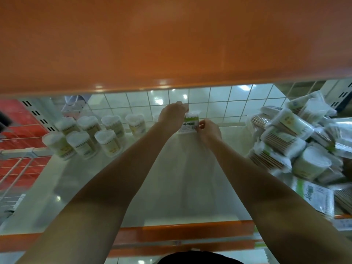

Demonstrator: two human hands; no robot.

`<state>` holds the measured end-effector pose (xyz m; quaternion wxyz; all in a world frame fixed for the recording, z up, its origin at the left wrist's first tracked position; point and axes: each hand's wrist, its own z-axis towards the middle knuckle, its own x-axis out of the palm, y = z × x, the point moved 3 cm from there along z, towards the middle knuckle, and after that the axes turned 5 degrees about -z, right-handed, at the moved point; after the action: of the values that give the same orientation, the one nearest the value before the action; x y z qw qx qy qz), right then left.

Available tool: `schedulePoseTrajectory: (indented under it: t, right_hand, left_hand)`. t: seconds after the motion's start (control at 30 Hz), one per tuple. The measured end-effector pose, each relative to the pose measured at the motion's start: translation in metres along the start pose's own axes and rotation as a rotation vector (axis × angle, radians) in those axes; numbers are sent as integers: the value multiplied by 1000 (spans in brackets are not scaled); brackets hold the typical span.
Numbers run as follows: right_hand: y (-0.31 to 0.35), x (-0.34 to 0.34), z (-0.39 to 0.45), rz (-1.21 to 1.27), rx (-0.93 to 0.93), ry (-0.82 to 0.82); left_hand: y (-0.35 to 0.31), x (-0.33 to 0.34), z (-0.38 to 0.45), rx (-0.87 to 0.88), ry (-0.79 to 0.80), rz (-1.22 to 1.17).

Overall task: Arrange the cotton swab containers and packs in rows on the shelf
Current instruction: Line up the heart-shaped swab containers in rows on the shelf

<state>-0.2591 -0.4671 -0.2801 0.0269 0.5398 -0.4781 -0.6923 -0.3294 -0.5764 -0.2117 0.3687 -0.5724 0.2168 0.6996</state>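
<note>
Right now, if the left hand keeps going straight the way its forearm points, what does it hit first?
Probably the white wire grid back panel. The left hand reaches toward the back of the shelf, gripping the cotton swab pack, and nothing shows between its knuckles and the grid, though depth is unclear.

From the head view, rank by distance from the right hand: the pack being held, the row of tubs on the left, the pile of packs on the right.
1. Pack, pinched by the right hand, centre back.
2. Pile of packs, right.
3. Row of tubs, left.
</note>
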Motion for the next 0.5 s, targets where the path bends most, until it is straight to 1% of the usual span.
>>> schedulePoseTrajectory:
  t: [0.3, 0.4, 0.5]
  right_hand:
    - [3, -8, -3, -38, 3, 20]
    - [4, -17, -7, -100, -23, -5]
    - [7, -29, -14, -129, -66, -59]
  left_hand:
    - [0, -8, -3, -4, 3, -14]
    - [1, -14, -6, 8, -13, -11]
    - [-2, -21, -9, 25, -64, -26]
